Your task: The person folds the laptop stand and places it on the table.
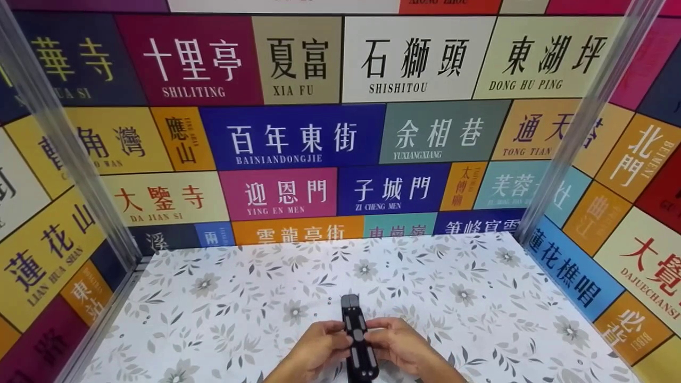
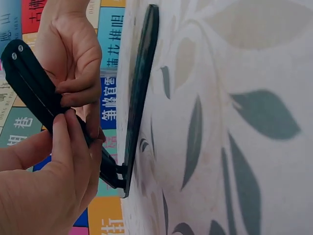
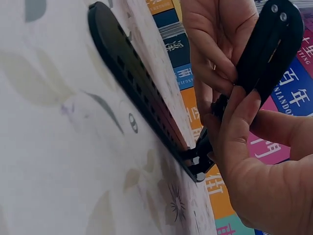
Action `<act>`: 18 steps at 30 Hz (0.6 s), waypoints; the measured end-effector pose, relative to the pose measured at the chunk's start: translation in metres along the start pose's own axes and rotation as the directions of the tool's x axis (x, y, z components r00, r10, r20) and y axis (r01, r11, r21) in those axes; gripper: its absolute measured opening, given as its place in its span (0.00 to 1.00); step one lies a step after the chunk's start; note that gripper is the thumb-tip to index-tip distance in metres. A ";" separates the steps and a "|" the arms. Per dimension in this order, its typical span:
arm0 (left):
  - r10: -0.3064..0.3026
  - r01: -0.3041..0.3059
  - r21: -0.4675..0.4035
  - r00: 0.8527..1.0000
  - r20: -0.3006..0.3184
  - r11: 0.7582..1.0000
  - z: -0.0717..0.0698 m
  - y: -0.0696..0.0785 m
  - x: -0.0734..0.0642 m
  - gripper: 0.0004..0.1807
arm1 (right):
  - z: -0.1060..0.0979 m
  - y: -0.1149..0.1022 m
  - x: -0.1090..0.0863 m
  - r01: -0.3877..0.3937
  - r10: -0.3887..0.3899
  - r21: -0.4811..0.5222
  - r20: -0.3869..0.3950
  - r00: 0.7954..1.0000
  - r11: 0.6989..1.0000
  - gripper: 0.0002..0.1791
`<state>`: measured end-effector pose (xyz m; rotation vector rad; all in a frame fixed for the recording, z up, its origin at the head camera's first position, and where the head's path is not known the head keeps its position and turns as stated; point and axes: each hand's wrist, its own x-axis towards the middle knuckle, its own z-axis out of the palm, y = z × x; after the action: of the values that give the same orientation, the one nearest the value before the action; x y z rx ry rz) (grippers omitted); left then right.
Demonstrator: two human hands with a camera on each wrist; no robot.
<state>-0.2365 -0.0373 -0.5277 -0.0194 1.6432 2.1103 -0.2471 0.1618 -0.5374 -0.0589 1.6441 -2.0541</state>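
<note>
A black hinged folding stand (image 1: 367, 366) with grey pads stands in front of me, its grey far end pointing to the back wall. In the left wrist view its long lower bar (image 2: 139, 103) lies along the cloth, and the upper arm (image 2: 30, 85) rises at an angle from a hinge at one end. The lower bar (image 3: 124, 73) shows a row of slots in the right wrist view. My left hand (image 1: 322, 343) pinches the upper arm's left side between fingers and thumb. Opposite it, my right hand (image 1: 401, 348) pinches the right side, the fingers of both hands meeting near the middle.
Under the stand is a table covered by a white cloth (image 1: 255, 298) with grey leaves and flowers. Colourful panels (image 1: 292, 135) with Chinese place names wall it in at the back and both sides. Clear upright posts (image 1: 577, 106) stand at the back corners.
</note>
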 end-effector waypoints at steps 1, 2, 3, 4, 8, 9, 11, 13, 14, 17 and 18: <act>-0.004 0.004 0.015 1.000 -0.007 1.000 0.000 -0.001 0.000 0.25 | 0.000 0.001 0.000 -0.004 0.004 -0.014 -0.009 1.000 1.000 0.25; -0.007 0.007 0.033 1.000 -0.012 0.999 0.000 -0.001 0.000 0.25 | 0.000 0.001 0.000 -0.009 0.008 -0.028 -0.015 1.000 1.000 0.25; -0.008 0.009 0.054 1.000 -0.018 0.998 -0.001 -0.002 0.000 0.25 | 0.000 0.002 0.000 -0.013 0.012 -0.045 -0.025 1.000 0.999 0.26; -0.007 0.009 0.077 1.000 -0.025 0.997 -0.001 -0.002 0.000 0.26 | 0.000 0.003 0.000 -0.017 0.015 -0.066 -0.037 0.999 0.998 0.26; 0.016 -0.010 0.183 0.999 -0.029 0.983 -0.001 -0.006 0.001 0.25 | 0.000 0.006 0.000 -0.024 0.011 -0.168 -0.078 0.997 0.985 0.30; 0.024 -0.018 0.211 0.999 -0.025 0.977 -0.002 -0.007 0.001 0.25 | 0.000 0.007 0.000 -0.024 0.007 -0.197 -0.085 0.996 0.980 0.31; 0.042 -0.038 0.257 0.999 -0.009 0.966 -0.002 -0.009 0.000 0.24 | 0.000 0.009 -0.001 -0.019 -0.004 -0.253 -0.092 0.996 0.967 0.32; 0.062 -0.062 0.292 0.998 0.009 0.954 -0.002 -0.011 0.000 0.23 | 0.000 0.010 -0.001 -0.011 -0.018 -0.303 -0.091 0.996 0.953 0.32; 0.071 -0.073 0.303 0.997 0.017 0.950 -0.002 -0.012 0.000 0.23 | 0.001 0.011 -0.001 -0.005 -0.026 -0.327 -0.093 0.995 0.945 0.32; 0.083 -0.089 0.318 0.996 0.033 0.944 -0.003 -0.014 -0.001 0.24 | 0.001 0.013 -0.002 0.014 -0.054 -0.383 -0.094 0.994 0.924 0.31; 0.079 -0.085 0.325 0.996 0.032 0.942 -0.003 -0.015 -0.001 0.24 | 0.001 0.014 -0.002 0.021 -0.062 -0.394 -0.092 0.994 0.919 0.30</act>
<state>-0.2306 -0.0375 -0.5417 0.1767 1.9929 1.8628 -0.2403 0.1595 -0.5493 -0.1275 2.1158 -1.7494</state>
